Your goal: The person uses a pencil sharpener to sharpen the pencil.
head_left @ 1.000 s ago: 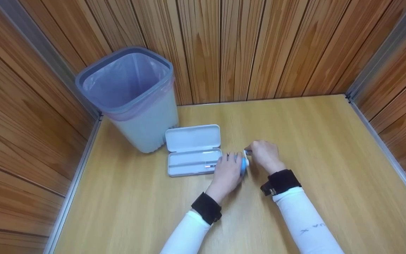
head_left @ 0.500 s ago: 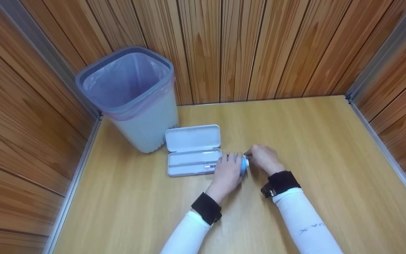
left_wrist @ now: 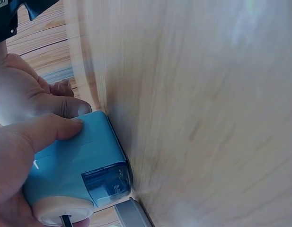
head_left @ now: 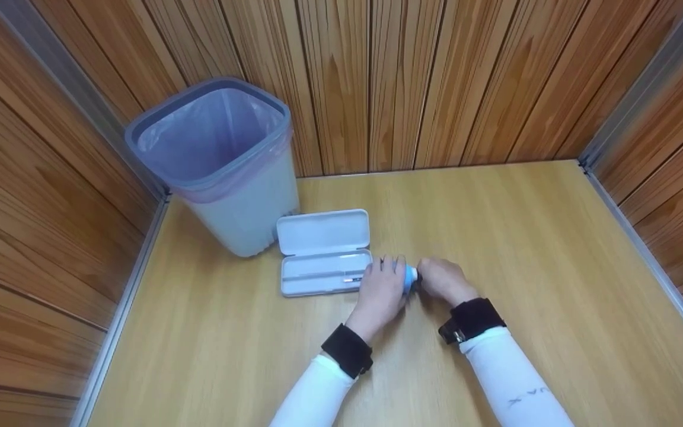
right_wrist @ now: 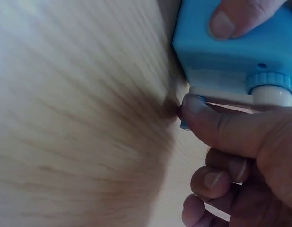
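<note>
A blue pencil sharpener point(head_left: 409, 277) rests on the table beneath my left hand point(head_left: 380, 290), whose thumb and fingers grip its sides. In the left wrist view a dark pencil point(left_wrist: 66, 220) sits in the round white front of the sharpener; in the head view, the pencil's end point(head_left: 352, 279) shows over the pencil case. My right hand point(head_left: 443, 280) pinches the small knob of the white crank point(right_wrist: 221, 96) at the sharpener's back, its other fingers curled. The knob is mostly hidden by the thumb. A clear shavings window point(left_wrist: 108, 183) shows on the sharpener's side.
A light grey pencil case point(head_left: 325, 232) lies with its lid raised, just left of the sharpener. Behind it at the left stands a bin point(head_left: 241, 207) with a bag liner. Wood-panelled walls point(head_left: 401, 83) border the table point(head_left: 525, 237).
My right hand has come down and nearer along the crank's turn, from the upper side of the sharpener to a lower position. The left hand and sharpener have stayed in place.
</note>
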`<state>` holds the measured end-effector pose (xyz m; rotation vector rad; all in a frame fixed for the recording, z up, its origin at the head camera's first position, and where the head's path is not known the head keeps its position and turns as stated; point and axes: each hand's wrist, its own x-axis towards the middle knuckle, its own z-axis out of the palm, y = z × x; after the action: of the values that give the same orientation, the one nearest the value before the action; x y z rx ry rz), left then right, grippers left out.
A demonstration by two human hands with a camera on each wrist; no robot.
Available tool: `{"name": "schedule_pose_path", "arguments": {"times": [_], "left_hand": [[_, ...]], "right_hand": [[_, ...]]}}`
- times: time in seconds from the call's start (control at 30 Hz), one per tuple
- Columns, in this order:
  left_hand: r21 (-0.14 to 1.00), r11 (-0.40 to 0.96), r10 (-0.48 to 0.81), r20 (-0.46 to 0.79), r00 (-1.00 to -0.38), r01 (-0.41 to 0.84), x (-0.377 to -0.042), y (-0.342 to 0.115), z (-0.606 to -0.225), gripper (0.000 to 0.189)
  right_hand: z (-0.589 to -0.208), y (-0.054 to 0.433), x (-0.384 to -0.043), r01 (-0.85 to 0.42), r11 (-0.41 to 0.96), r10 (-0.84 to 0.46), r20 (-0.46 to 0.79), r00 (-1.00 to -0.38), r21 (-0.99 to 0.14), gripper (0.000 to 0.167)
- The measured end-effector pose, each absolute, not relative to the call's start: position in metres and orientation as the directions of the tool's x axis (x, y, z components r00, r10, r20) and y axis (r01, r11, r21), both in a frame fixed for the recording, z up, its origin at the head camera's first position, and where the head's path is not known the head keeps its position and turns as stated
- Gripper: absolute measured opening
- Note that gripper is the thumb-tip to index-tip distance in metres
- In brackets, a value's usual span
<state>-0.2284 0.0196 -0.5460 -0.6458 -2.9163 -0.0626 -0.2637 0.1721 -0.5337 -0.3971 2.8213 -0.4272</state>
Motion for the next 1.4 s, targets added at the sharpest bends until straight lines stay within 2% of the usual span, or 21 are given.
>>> {"name": "schedule_pose_path", "arguments": {"times": [0.2,0.4,0.6,0.9,1.4], "left_hand": [[0.026,0.912,0.403,0.147,-0.903,0.41,-0.228,0.021,-0.546,0.069],[0.04,0.914,0.393,0.152,-0.907,0.403,-0.227,0.021,-0.545,0.066],[0.007,0.91,0.404,0.21,-0.89,0.415,-0.227,0.02,-0.547,0.066],[-0.012,0.913,0.401,0.213,-0.891,0.408,-0.228,0.02,-0.548,0.064],[0.012,0.914,0.395,0.191,-0.899,0.404,-0.229,0.021,-0.549,0.059]], "right_hand": [[-0.532,0.175,-0.256,-0.178,0.905,-0.301,-0.286,-0.91,-0.386,0.012],[-0.528,0.178,-0.251,-0.205,0.878,-0.352,-0.295,-0.888,-0.433,0.012],[-0.523,0.181,-0.246,-0.263,0.85,-0.416,-0.276,-0.866,-0.456,0.012],[-0.511,0.181,-0.236,-0.357,0.839,-0.477,-0.239,-0.846,-0.412,0.01],[-0.496,0.18,-0.223,-0.359,0.857,-0.46,-0.234,-0.857,-0.371,0.011]]}}
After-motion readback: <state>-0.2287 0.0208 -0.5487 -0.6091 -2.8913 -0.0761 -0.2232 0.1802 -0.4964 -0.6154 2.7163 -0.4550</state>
